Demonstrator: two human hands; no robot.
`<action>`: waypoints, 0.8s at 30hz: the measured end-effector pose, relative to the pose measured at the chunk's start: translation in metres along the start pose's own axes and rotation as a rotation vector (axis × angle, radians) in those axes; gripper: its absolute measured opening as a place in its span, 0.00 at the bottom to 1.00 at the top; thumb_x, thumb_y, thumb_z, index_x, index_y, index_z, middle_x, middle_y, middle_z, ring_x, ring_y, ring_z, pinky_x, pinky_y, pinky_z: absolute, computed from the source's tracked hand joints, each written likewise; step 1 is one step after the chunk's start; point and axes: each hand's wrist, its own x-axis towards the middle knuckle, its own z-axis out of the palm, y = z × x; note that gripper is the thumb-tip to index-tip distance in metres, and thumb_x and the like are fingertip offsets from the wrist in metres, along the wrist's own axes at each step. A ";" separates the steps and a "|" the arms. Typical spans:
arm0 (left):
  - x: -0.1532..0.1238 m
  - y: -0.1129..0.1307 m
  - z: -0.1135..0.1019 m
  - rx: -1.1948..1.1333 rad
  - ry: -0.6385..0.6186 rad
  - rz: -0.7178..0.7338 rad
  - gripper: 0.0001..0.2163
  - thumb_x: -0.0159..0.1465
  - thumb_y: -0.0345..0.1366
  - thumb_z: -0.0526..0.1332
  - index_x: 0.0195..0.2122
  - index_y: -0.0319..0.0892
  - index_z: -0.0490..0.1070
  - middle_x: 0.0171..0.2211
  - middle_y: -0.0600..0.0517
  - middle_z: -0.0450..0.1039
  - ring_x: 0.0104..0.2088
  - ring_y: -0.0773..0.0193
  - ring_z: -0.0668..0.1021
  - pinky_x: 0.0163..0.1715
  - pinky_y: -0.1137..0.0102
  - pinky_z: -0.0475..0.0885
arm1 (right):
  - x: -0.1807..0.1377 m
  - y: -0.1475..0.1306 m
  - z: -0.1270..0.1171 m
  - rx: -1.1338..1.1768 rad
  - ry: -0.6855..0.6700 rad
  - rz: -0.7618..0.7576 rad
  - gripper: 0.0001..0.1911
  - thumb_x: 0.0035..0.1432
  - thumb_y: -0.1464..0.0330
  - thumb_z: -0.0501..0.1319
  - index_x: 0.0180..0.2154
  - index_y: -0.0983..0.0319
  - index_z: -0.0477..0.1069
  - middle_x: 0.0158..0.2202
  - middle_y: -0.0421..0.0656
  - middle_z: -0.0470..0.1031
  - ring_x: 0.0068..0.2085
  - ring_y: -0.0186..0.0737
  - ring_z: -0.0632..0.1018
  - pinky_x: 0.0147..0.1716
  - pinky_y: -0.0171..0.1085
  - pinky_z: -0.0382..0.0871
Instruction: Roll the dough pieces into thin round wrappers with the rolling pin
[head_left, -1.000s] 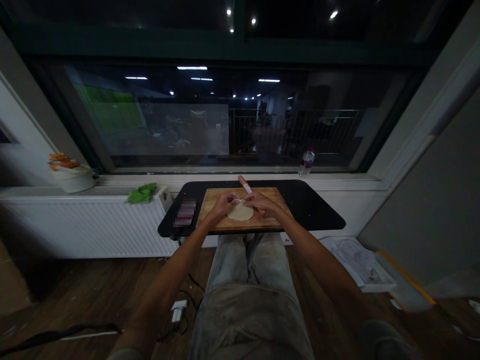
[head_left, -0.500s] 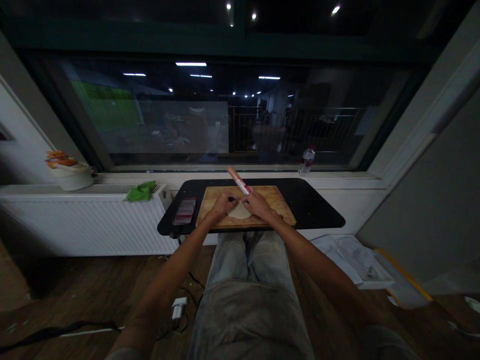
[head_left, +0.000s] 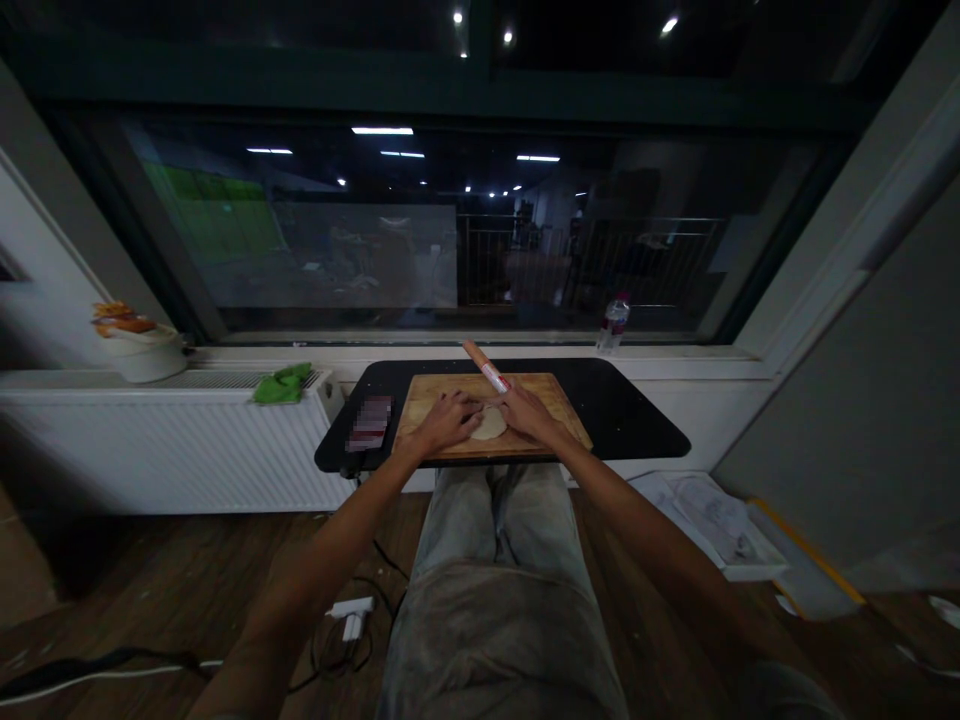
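Resting on the rectangular wooden cutting board [head_left: 559, 400], the left hand [head_left: 448, 420] lies flat with its fingers extended and slightly apart, the fingertips touching the left edge of the pale round dough disc [head_left: 489, 424]. The dough disc lies on the board between the fingertips of both hands. The right hand [head_left: 526, 410] covers the near end of the slim wooden rolling pin with a red band [head_left: 484, 366], which projects beyond its fingers. Whether those fingers are closed on it cannot be determined. The board sits on the black tabletop [head_left: 637, 412].
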 end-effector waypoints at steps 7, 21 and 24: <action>0.001 0.004 -0.004 0.004 -0.021 -0.004 0.20 0.80 0.39 0.52 0.58 0.43 0.85 0.56 0.42 0.80 0.59 0.49 0.76 0.65 0.51 0.71 | -0.010 -0.008 0.002 -0.055 -0.021 0.002 0.23 0.76 0.69 0.56 0.63 0.55 0.84 0.66 0.52 0.75 0.60 0.54 0.82 0.63 0.45 0.76; -0.007 0.036 -0.011 0.227 -0.091 -0.050 0.23 0.82 0.39 0.47 0.66 0.41 0.78 0.64 0.41 0.81 0.64 0.46 0.77 0.65 0.49 0.69 | -0.008 -0.007 -0.005 -0.104 -0.095 -0.035 0.24 0.77 0.68 0.54 0.64 0.55 0.82 0.66 0.51 0.77 0.58 0.53 0.83 0.59 0.43 0.76; -0.011 0.036 -0.008 0.205 -0.070 -0.109 0.23 0.82 0.41 0.47 0.65 0.44 0.79 0.65 0.43 0.80 0.65 0.45 0.76 0.67 0.47 0.68 | -0.003 0.003 -0.003 -0.061 -0.093 -0.073 0.25 0.78 0.68 0.54 0.67 0.53 0.80 0.70 0.50 0.74 0.62 0.52 0.81 0.64 0.43 0.73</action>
